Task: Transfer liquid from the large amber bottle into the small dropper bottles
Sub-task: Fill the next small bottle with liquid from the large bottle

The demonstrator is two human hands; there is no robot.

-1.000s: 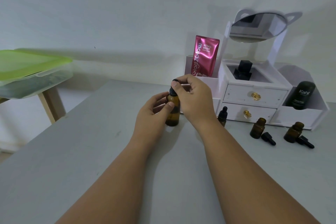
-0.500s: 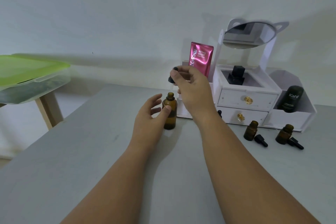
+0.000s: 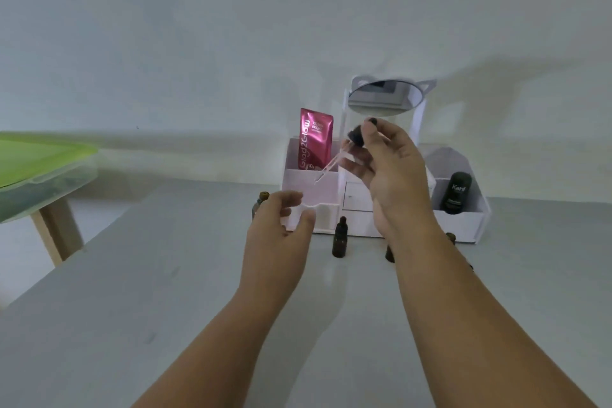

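On my feed the right hand (image 3: pixel 394 172) is up in the air, pinching the dropper (image 3: pixel 353 140) by its black top, glass tip slanting down toward the left hand (image 3: pixel 278 235). That one's loose, holding nothing. The big amber bottle (image 3: pixel 263 197) peeks out just behind its fingers, cap off. A capped small bottle (image 3: pixel 340 240) stands on the desk (image 3: pixel 165 291) between both hands.

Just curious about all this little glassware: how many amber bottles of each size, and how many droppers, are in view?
large amber bottle: 1
small dropper bottles: 3, two partly hidden behind the right arm
dropper, pinched in the right hand: 1
Total: 5
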